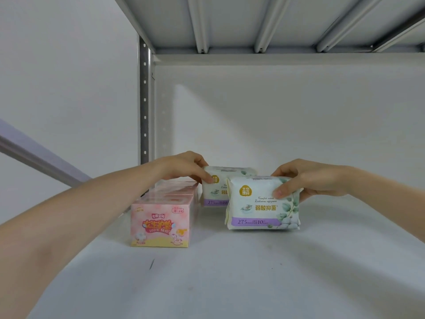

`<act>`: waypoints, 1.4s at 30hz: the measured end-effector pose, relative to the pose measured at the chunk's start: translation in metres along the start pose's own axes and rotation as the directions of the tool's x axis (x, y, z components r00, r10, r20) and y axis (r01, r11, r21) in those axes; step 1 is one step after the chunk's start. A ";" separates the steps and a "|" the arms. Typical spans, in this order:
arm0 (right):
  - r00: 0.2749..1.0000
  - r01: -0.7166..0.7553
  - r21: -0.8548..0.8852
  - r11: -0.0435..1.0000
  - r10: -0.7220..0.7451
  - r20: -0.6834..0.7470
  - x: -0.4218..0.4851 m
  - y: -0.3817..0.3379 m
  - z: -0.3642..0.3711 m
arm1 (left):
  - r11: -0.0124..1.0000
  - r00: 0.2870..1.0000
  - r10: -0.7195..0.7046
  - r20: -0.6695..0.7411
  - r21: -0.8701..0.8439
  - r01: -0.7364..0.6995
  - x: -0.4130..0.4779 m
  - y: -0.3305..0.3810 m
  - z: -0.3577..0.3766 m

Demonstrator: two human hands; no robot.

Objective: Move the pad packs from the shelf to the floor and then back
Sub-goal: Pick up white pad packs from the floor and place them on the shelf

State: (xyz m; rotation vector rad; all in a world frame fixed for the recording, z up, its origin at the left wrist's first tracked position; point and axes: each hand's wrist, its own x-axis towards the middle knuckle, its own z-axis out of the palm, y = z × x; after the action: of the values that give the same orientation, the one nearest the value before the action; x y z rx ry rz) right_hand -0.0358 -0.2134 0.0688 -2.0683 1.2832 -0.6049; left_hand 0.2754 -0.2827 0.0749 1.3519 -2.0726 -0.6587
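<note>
Two white pad packs with purple bands and leaf prints stand upright on the grey shelf board [230, 279]. The front pad pack [257, 210] is gripped at its upper right corner by my right hand [305, 180], thumb on its face and fingers behind. The rear pad pack [215, 189] stands just behind and to the left, half hidden by the front one. My left hand [188, 166] pinches its top left corner.
A row of pink pad boxes [161, 219] runs front to back on the shelf, touching the left side of the rear pack. The perforated shelf upright [144, 100] stands at the back left. The shelf above [276, 21] hangs close overhead.
</note>
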 end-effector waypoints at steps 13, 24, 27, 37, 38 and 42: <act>1.000 -0.022 0.070 0.997 0.023 -0.011 0.008 0.002 0.010 | 0.994 0.977 -0.089 0.196 -0.052 0.101 0.002 -0.012 -0.017; 0.997 -0.002 0.125 0.992 0.012 -0.081 0.027 -0.013 0.039 | 0.990 0.900 -0.101 0.425 0.129 0.050 -0.019 0.014 -0.020; 0.996 0.015 0.119 0.993 -0.005 -0.090 0.031 -0.015 0.044 | 0.983 0.899 -0.131 0.419 0.173 0.063 -0.021 0.017 -0.020; 0.994 0.064 0.110 0.992 -0.054 -0.093 0.045 -0.012 0.047 | 0.976 0.926 -0.153 0.344 0.200 0.087 -0.026 0.014 -0.018; 0.995 0.059 0.105 0.993 -0.050 -0.088 0.045 -0.013 0.047 | 0.976 0.928 -0.156 0.339 0.198 0.092 -0.027 0.013 -0.018; 0.995 0.050 0.073 0.996 -0.043 -0.091 0.043 -0.015 0.049 | 0.979 0.933 -0.160 0.324 0.176 0.106 -0.031 0.012 -0.017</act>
State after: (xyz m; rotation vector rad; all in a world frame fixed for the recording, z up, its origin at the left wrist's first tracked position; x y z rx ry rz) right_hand 0.0245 -0.2339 0.0476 -2.0343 1.2454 -0.7634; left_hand 0.2894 -0.2508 0.0891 1.5697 -2.3570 -0.8518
